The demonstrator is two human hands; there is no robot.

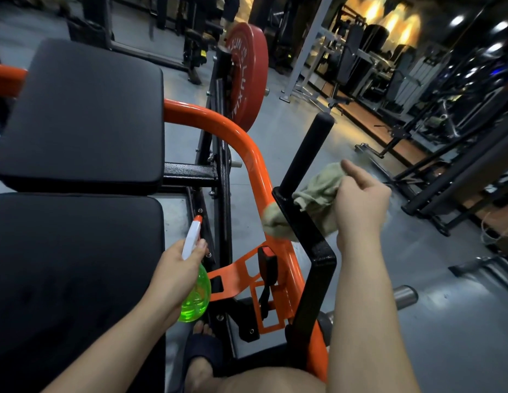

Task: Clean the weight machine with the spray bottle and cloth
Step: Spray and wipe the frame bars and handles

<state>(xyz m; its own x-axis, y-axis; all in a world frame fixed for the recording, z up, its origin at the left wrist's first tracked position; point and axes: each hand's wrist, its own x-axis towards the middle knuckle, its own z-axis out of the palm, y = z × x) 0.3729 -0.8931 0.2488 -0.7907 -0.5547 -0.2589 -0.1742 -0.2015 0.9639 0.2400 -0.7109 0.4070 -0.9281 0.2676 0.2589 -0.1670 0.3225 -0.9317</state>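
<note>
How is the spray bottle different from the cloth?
The spray bottle is see-through green with a white top; the cloth is dull beige. The bottle is smooth and round; the cloth is crumpled. The left hand grips the bottle; the right hand holds the cloth against the black handle. Both are hand-held.

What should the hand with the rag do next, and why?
Probably slide the cloth up the black handle: the right hand holds it bunched at the handle's base, while the left hand just holds the spray bottle apart.

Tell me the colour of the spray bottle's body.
Spray bottle: translucent bright green body, head view.
</note>
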